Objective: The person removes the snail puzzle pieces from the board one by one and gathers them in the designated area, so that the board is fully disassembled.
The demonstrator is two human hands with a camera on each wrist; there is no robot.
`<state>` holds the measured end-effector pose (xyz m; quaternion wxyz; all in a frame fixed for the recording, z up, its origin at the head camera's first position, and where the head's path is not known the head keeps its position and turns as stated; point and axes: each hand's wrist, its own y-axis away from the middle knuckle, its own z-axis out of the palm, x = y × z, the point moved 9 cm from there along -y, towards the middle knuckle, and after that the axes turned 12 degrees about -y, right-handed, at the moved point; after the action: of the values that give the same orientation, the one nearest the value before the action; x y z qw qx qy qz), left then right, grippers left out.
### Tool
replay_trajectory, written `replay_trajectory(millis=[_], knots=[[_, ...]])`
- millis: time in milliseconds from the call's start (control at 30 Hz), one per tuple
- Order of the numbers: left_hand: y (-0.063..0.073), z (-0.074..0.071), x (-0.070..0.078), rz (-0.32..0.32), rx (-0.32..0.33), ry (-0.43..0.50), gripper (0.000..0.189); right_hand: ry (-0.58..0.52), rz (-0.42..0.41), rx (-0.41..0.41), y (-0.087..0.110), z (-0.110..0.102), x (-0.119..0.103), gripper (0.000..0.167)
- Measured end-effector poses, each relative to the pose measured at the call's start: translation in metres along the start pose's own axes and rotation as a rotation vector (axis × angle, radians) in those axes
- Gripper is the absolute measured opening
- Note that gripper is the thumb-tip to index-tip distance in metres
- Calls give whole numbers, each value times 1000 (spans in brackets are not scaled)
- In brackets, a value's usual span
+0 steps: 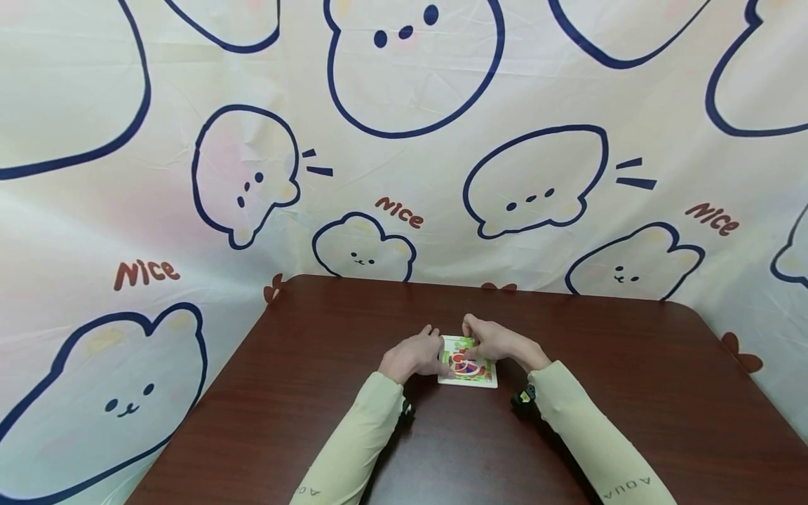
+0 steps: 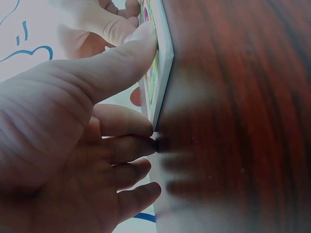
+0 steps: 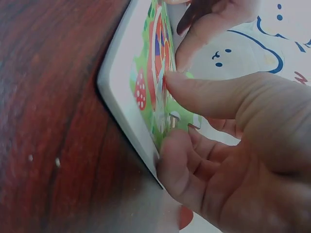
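Note:
A small jigsaw puzzle [image 1: 467,373] with a colourful picture in a white frame lies flat on the brown table. My left hand [image 1: 416,355] holds its left side, the thumb [image 2: 141,43] on the picture and the index finger against the frame's edge. Over the puzzle's far right part is my right hand [image 1: 499,340]. Its thumb and curled fingers are around a green jigsaw piece [image 3: 195,120] with a notched edge. The fingers hide much of that piece, and how far it sits in the frame is unclear.
The dark wood table [image 1: 315,393] extends around the puzzle on all sides. Behind it and at the sides hangs a pale cloth [image 1: 442,168] printed with cartoon bears. Each wrist wears a black device [image 1: 522,398] below a light sleeve.

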<state>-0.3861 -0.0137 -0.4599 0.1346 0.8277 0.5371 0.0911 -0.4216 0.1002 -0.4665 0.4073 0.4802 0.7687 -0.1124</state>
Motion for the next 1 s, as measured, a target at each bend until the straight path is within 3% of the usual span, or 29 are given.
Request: replay_trajectory(millis=[200, 333, 700, 1000], knots=[[1, 1, 1, 2, -4, -4, 70, 101, -53, 51, 4, -2, -9, 26], [1, 0, 1, 7, 0, -8, 71, 112, -78, 59, 6, -4, -13, 16], [1, 1, -3, 14, 5, -2, 73, 40, -95, 36, 10, -11, -13, 8], [4, 0, -1, 16, 7, 1, 72, 12, -91, 79, 34, -33, -2, 6]])
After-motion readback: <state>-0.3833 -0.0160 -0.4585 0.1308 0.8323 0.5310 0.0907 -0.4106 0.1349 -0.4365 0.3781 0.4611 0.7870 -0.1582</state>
